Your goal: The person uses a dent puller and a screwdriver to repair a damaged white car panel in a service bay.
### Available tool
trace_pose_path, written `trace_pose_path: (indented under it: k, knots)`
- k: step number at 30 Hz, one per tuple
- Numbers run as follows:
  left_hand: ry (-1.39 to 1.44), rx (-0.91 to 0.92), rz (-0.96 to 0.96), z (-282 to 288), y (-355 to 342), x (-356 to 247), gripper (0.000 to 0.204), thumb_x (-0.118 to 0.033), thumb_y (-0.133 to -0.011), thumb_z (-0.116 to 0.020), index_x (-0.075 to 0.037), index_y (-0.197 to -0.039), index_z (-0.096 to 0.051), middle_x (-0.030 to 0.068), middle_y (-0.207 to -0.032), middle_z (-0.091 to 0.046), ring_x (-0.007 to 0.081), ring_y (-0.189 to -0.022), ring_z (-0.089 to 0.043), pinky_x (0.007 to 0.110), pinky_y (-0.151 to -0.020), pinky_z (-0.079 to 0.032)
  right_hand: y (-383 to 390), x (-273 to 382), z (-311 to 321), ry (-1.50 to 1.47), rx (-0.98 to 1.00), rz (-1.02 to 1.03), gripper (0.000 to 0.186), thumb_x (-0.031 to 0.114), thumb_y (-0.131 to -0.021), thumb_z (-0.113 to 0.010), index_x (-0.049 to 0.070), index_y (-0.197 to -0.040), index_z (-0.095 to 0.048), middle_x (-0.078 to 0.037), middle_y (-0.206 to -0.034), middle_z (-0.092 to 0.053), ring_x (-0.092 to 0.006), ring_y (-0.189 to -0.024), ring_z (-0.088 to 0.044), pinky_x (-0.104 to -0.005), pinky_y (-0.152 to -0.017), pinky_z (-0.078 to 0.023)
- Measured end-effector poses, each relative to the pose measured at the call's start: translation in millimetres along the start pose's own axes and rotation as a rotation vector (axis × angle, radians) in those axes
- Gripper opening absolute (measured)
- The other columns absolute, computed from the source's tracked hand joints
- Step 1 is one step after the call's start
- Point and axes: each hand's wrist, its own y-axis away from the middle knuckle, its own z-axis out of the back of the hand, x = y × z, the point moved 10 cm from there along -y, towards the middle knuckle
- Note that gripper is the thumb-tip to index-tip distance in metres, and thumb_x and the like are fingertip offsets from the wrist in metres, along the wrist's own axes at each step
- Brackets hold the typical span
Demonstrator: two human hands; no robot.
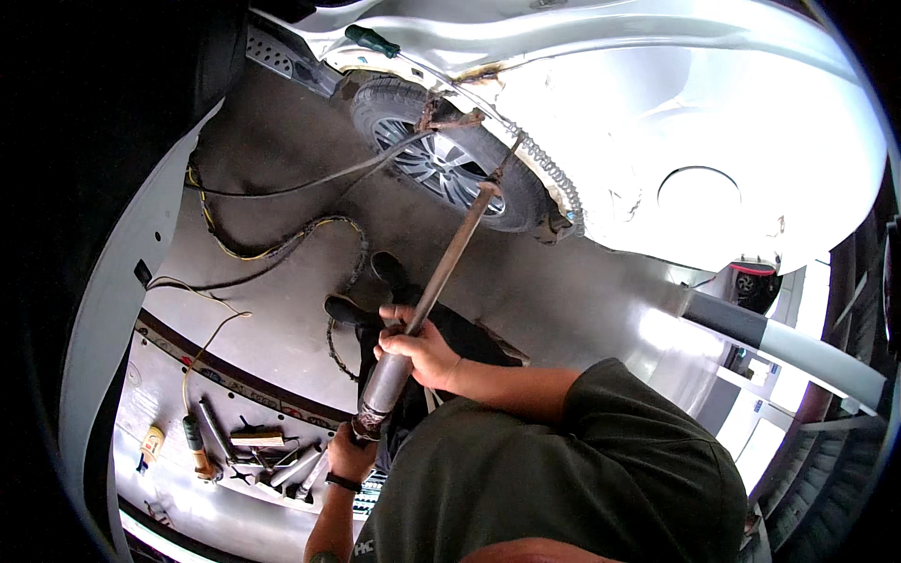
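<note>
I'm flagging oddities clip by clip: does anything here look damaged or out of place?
Yes. The white panel near the wheel has a brown patch, rust or scorching, I can't tell which; it stands out against the surrounding white. A green-handled screwdriver sits near it.

A vehicle repair workshop, its trade plain in the white car body (610,122), brown-stained at one edge, beside an alloy wheel (441,163), with a green-handled screwdriver (373,40) along that edge, dark cables (278,249) snaking across the smooth grey floor (582,300), and a corded power tool (199,457) lying among hand tools (215,427) on a shiny metal surface (192,511)
</note>
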Motion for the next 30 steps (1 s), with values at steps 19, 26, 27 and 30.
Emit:
trace_pose_path:
  k: [19,26,27,30]
  knots:
    - [0.000,0.044,0.043,9,-9,21,0.033,-0.022,-0.074,-0.076,-0.003,-0.098,-0.064,0.0234,-0.088,-0.073,0.0438,-0.086,-0.072,0.050,-0.073,-0.057,-6,-31,6,-0.095,-0.054,0.122,0.027,0.007,-0.088,-0.071,0.006,-0.114,-0.063,-0.005,-0.096,-0.061,-0.0228,-0.092,-0.064,-0.0398,-0.087,-0.052]
    - [0.062,0.048,-0.064,14,-9,15,0.039,-0.020,-0.074,-0.075,-0.002,-0.107,-0.065,0.0217,-0.092,-0.074,0.0402,-0.090,-0.073,0.047,-0.077,-0.058,-27,135,-14,0.113,-0.231,0.077,0.055,0.008,-0.088,-0.063,0.006,-0.142,-0.052,-0.016,-0.092,-0.066,-0.0319,-0.087,-0.068,-0.0496,-0.084,-0.056]
    - [0.057,0.028,-0.096,19,-10,13,0.040,-0.019,-0.074,-0.075,-0.001,-0.108,-0.065,0.0209,-0.094,-0.075,0.0386,-0.090,-0.074,0.045,-0.077,-0.057,-33,172,-15,0.144,-0.289,0.055,0.052,0.012,-0.091,-0.061,0.006,-0.141,-0.054,-0.014,-0.093,-0.066,-0.0300,-0.088,-0.068,-0.0480,-0.086,-0.056]
    - [0.032,0.057,-0.062,19,-17,18,0.036,-0.021,-0.074,-0.076,-0.002,-0.102,-0.063,0.0224,-0.090,-0.074,0.0416,-0.087,-0.073,0.047,-0.073,-0.057,-30,220,-30,0.043,-0.285,0.314,0.046,0.019,-0.091,-0.061,0.007,-0.135,-0.060,-0.010,-0.097,-0.064,-0.0259,-0.090,-0.066,-0.0453,-0.086,-0.056]
